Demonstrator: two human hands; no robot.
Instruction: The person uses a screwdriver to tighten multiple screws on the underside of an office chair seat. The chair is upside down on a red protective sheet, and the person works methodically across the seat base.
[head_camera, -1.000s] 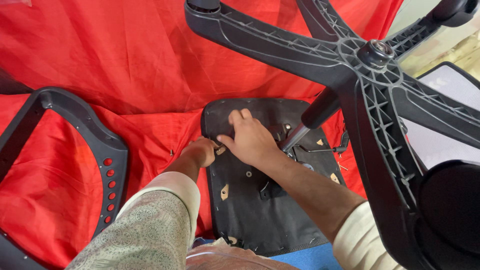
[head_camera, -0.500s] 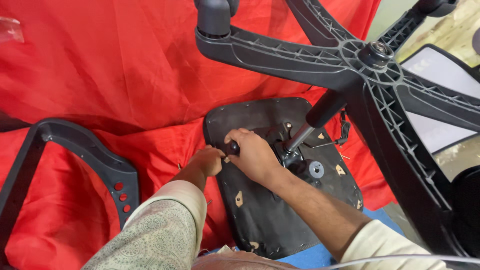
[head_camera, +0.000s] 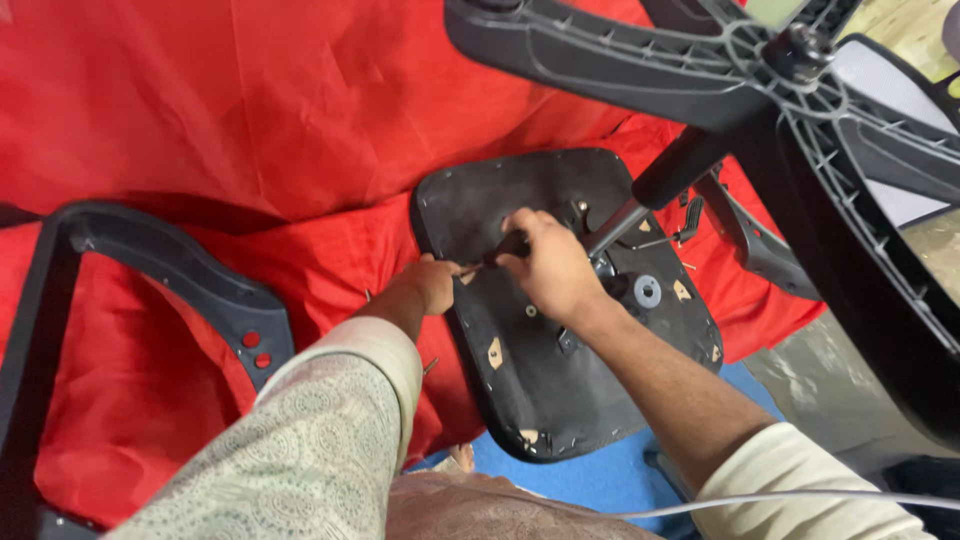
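In the head view, a black, rounded-square chair seat underside (head_camera: 560, 390), matte and scuffed with tan torn patches, lies on crumpled red cloth (head_camera: 250, 130). The right hand (head_camera: 545, 265) is clenched around a dark tool handle (head_camera: 505, 248) over the seat's left half; the left hand (head_camera: 432, 282) pinches at the seat's left edge. A ribbed black plastic star base (head_camera: 720, 70) looms above right, crowding that side; a curved black armrest frame (head_camera: 190, 280) lies left, well apart.
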